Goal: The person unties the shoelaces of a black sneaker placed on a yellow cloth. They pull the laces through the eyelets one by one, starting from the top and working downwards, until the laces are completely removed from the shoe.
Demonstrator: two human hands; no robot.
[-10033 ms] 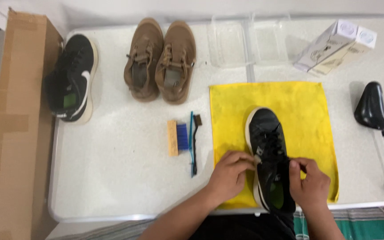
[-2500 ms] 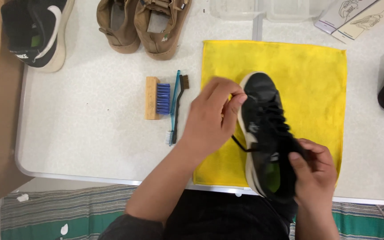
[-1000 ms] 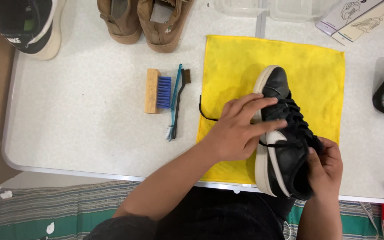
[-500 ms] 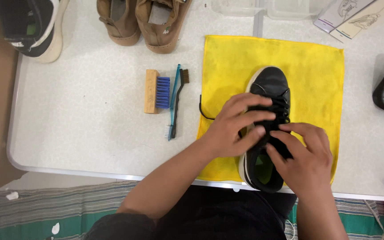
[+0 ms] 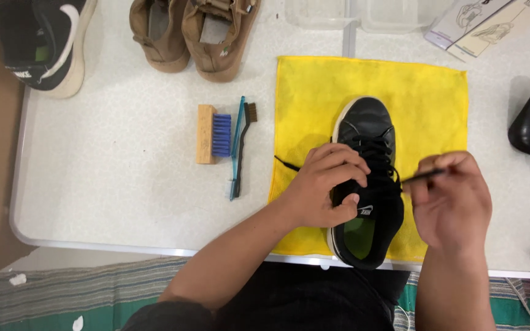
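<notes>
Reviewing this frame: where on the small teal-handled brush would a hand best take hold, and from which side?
Probably the long teal handle of the small brush, around its lower half, coming from the near table edge. Its bristled head points away, toward the brown shoes, and the wooden brush lies close along its upper left side, so the near end has the freest space for fingers.

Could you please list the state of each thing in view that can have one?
Black sneaker: upright on yellow cloth, partly unlaced.
Lace: pinched in right hand.
Left hand: gripping sneaker's side.
Brown shoes: upright, unlaced.
Wooden brush: on its side.
</notes>
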